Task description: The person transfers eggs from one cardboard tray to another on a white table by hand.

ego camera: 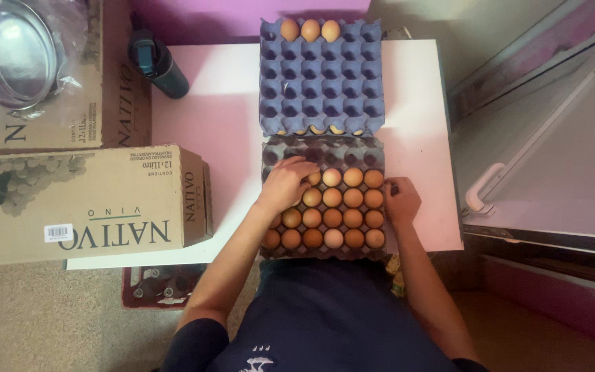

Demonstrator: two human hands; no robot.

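Cardboard wine cartons fill the left of the frame beside a pale pink table, on which a mostly vacant blue egg tray sits above a grey egg tray at centre. Brown eggs fill most of the grey tray's lower rows, and three eggs sit in the blue tray's top row. A dark bottle lies at upper left. The grey tray's lower edge appears to overhang the table's near edge, so a push could tip it, and pressure could crack shells. The left hand reaches in from below, palm down, fingers curled over an egg at the filled block's upper left; whether it grips is unclear. The right hand rests at the tray's right rim, fingers bent and pinching the edge.
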